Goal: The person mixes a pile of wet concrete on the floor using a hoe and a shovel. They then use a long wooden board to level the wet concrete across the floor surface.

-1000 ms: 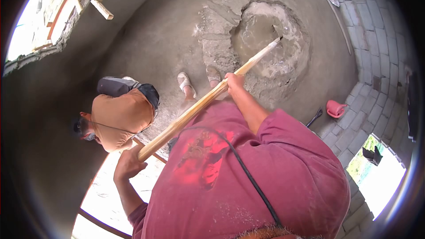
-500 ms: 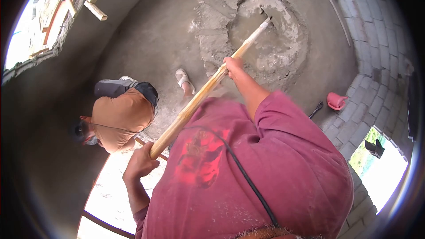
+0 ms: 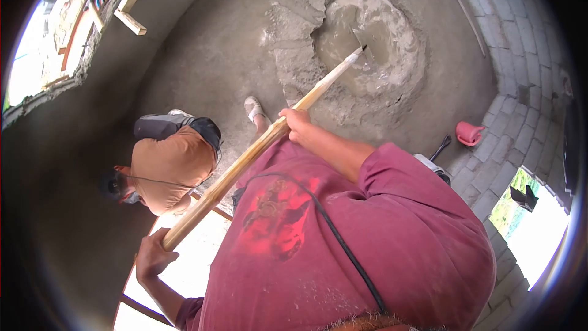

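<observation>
My left hand (image 3: pixel 154 256) wraps round the butt end of a long wooden-handled hoe (image 3: pixel 239 165). Farther up the same handle, my right hand (image 3: pixel 297 124) is closed on it in front of my shirt. The pole slants from lower left to upper right. Its thin metal blade (image 3: pixel 358 38) stands in the wet grey mortar (image 3: pixel 386 49), partly sunk, so its full shape is hidden. A rough raised ring of mortar (image 3: pixel 413 76) surrounds the watery middle.
Another person in an orange-brown shirt (image 3: pixel 171 162) bends low at my left. A pink pitcher (image 3: pixel 468 133) stands by the block wall (image 3: pixel 514 119) at right, near a dark-handled tool (image 3: pixel 441 147). Lumpy mortar (image 3: pixel 294 37) lies left of the ring. Wooden boards (image 3: pixel 131 21) edge the window opening.
Both hands have drawn back toward the lower left with the hoe. Its blade has moved the same way through the wet mortar, toward me.
</observation>
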`<state>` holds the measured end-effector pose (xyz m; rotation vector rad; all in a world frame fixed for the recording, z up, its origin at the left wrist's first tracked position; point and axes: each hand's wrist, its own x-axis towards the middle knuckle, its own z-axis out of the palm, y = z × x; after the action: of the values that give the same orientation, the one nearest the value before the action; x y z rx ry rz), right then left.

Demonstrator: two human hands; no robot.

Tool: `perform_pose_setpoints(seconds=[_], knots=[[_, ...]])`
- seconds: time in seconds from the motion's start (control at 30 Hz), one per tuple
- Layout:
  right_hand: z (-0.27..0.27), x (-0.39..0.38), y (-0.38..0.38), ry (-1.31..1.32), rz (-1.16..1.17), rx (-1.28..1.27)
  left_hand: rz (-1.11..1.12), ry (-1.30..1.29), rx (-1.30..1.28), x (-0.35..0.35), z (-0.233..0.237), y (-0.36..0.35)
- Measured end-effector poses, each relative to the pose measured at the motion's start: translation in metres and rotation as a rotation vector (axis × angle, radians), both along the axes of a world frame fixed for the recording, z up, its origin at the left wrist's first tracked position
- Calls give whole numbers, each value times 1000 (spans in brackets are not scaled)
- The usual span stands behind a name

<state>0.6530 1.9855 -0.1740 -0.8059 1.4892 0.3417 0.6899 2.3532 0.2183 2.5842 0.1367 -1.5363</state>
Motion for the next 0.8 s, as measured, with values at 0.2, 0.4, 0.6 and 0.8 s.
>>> perform_pose_setpoints(seconds=[0.2, 0.4, 0.6, 0.8], knots=[[14, -12, 49, -5, -113, 163, 96, 48, 48, 27, 50, 28], [-12, -14, 27, 71, -142, 202, -28, -5, 0, 26, 10, 20], [-19, -17, 11, 161, -177, 72, 16, 40, -2, 19, -1, -2], [-4, -16, -5, 91, -189, 11, 30, 61, -35, 14, -10, 2]])
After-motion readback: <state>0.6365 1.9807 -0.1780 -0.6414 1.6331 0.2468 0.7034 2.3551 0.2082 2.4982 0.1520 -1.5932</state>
